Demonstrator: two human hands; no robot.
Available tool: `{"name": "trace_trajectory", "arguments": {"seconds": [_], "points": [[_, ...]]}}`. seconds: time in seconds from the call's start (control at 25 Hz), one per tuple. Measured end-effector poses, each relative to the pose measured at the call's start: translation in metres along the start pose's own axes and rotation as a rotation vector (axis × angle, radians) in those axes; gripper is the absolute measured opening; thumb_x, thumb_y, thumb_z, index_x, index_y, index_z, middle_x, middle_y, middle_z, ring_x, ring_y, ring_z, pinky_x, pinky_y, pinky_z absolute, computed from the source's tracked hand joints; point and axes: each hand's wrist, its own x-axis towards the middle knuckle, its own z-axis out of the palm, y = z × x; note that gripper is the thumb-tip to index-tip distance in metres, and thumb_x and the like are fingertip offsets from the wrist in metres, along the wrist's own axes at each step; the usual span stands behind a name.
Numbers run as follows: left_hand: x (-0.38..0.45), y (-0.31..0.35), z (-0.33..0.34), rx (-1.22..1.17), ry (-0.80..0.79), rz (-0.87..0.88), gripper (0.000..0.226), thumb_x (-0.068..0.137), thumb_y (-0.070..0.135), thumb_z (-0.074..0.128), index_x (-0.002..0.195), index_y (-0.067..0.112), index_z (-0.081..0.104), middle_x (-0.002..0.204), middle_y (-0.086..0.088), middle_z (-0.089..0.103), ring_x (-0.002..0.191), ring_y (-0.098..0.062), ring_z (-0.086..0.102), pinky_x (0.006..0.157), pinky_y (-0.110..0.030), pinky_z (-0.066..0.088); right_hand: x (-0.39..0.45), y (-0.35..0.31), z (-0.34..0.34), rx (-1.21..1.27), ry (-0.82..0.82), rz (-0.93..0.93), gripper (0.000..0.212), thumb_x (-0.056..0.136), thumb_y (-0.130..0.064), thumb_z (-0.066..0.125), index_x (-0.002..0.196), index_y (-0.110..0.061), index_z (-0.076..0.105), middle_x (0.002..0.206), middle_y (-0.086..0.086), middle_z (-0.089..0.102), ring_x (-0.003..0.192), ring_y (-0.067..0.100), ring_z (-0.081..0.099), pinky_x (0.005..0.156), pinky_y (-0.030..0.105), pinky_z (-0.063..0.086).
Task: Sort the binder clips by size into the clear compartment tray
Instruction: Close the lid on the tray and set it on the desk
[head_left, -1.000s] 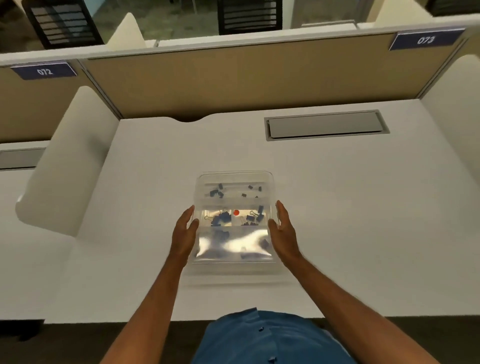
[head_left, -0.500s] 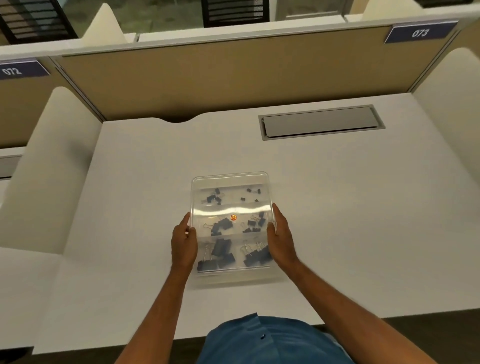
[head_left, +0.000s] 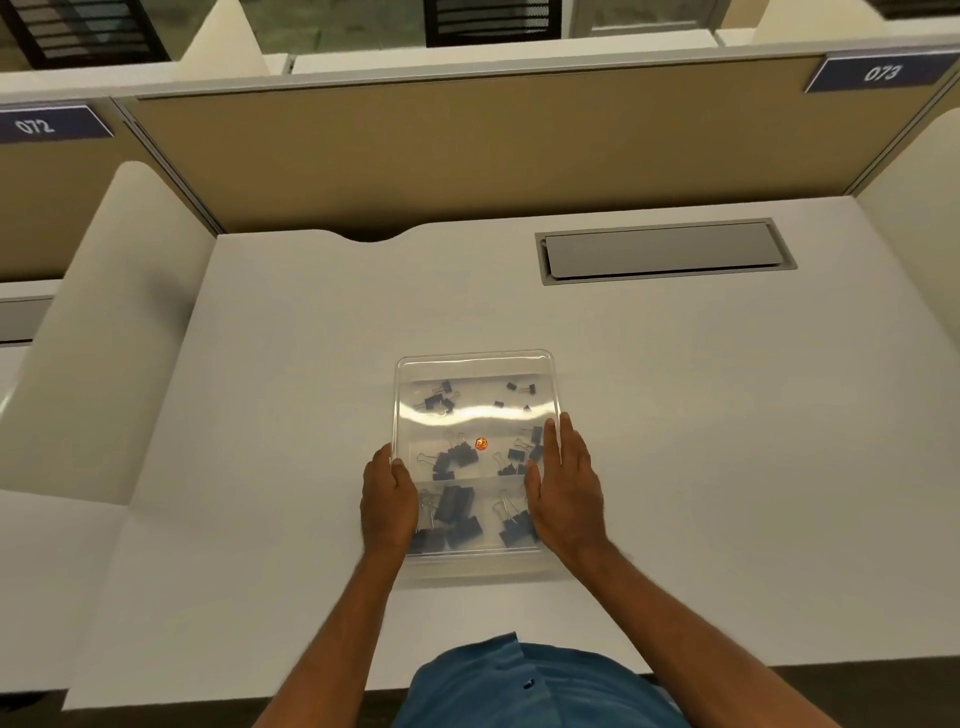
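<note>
- The clear tray (head_left: 474, 364) is set on the white table (head_left: 727, 415), near its front edge and straight ahead of the person; a clear lid appears to cover it, judging by the band of glare across the top.
- The binder clips (head_left: 457, 512) are already seen inside, in what look like six compartments — the smallest in the far row, middling ones in the middle row, the largest in the near row.
- The left hand (head_left: 388, 506) is pressed against the tray's left wall, fingers bent over the rim; whether the rim is truly gripped cannot be told.
- The right hand (head_left: 563, 496) is laid flat against the right wall, fingers straight and together, nothing pinched.
- The step in hand is judged to be steadying or squaring up the tray, with the sorting seemingly close to done.
- Pressure is best kept even from both sides and the tray held level — a tilt could send clips across the dividers.
- A small orange sticker (head_left: 481, 444) is seen at the tray's middle.
- A grey cable hatch (head_left: 665, 250) is let into the table's far right.
- Tan partitions enclose the table, with number plates 072 (head_left: 35, 126) and 073 (head_left: 880, 73) on top.
</note>
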Motion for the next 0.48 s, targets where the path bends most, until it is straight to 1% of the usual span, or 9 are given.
{"name": "trace_trajectory", "arguments": {"seconds": [0.08, 0.16, 0.32, 0.4, 0.48], "points": [[0.002, 0.0, 0.002, 0.026, 0.01, -0.024, 0.032, 0.106, 0.03, 0.035, 0.13, 0.015, 0.049, 0.127, -0.008, 0.058, 0.113, -0.028, 0.06, 0.09, -0.033, 0.053, -0.001, -0.003, 0.0, -0.121, -0.029, -0.07, 0.073, 0.103, -0.052, 0.04, 0.161, -0.017, 0.012, 0.169, 0.003, 0.006, 0.155, 0.028, 0.012, 0.12, 0.04, 0.018], [0.005, 0.001, 0.002, 0.019, -0.013, -0.049, 0.027, 0.106, 0.031, 0.037, 0.123, 0.015, 0.05, 0.121, -0.008, 0.058, 0.107, -0.027, 0.061, 0.084, -0.029, 0.051, 0.0, -0.004, 0.001, -0.162, -0.056, -0.076, 0.077, 0.102, -0.058, 0.035, 0.162, -0.019, 0.007, 0.169, 0.002, 0.002, 0.156, 0.026, 0.004, 0.122, 0.041, 0.011], [0.028, 0.01, 0.003, -0.038, -0.031, -0.111, 0.025, 0.104, 0.037, 0.037, 0.109, 0.018, 0.054, 0.109, -0.006, 0.061, 0.098, -0.024, 0.062, 0.089, -0.041, 0.056, 0.002, -0.003, 0.002, -0.136, -0.078, -0.06, 0.08, 0.099, -0.064, 0.03, 0.162, -0.02, 0.007, 0.169, 0.0, 0.004, 0.155, 0.027, 0.008, 0.123, 0.044, 0.016], [0.048, 0.025, 0.005, -0.038, -0.016, -0.122, 0.031, 0.104, 0.038, 0.036, 0.108, 0.015, 0.056, 0.108, -0.007, 0.061, 0.096, -0.023, 0.061, 0.09, -0.042, 0.055, 0.002, -0.004, 0.003, -0.125, -0.079, -0.058, 0.081, 0.098, -0.069, 0.025, 0.162, -0.021, 0.009, 0.169, 0.0, 0.006, 0.155, 0.028, 0.011, 0.122, 0.046, 0.02], [0.071, 0.043, 0.008, -0.047, -0.01, -0.115, 0.034, 0.103, 0.039, 0.036, 0.109, 0.014, 0.057, 0.107, -0.007, 0.062, 0.095, -0.023, 0.061, 0.089, -0.04, 0.055, 0.002, -0.004, 0.002, -0.112, -0.071, -0.053, 0.082, 0.096, -0.072, 0.022, 0.162, -0.023, 0.009, 0.169, -0.001, 0.007, 0.155, 0.029, 0.012, 0.121, 0.048, 0.023]]}}
